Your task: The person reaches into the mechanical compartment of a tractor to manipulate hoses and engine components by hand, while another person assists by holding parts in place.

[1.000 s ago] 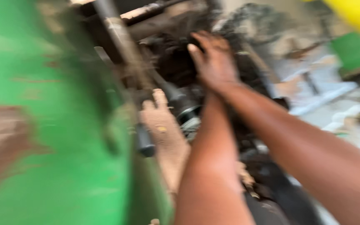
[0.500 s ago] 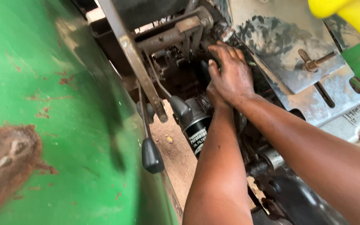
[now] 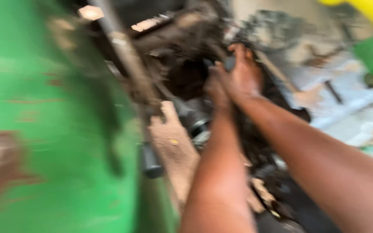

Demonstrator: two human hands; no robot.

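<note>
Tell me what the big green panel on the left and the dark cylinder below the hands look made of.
Green panel: likely painted sheet metal; brown rust-like patches break through the paint. Dark cylinder: probably metal, black with a pale band, though blur leaves the finish uncertain.

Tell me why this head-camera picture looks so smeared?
Head view: motion blur streaks everything, so the green panel and the dark machinery lose their edges; both hands, left hand and right hand, are soft, their grip unreadable; daylight is even, without harsh glare.
</note>
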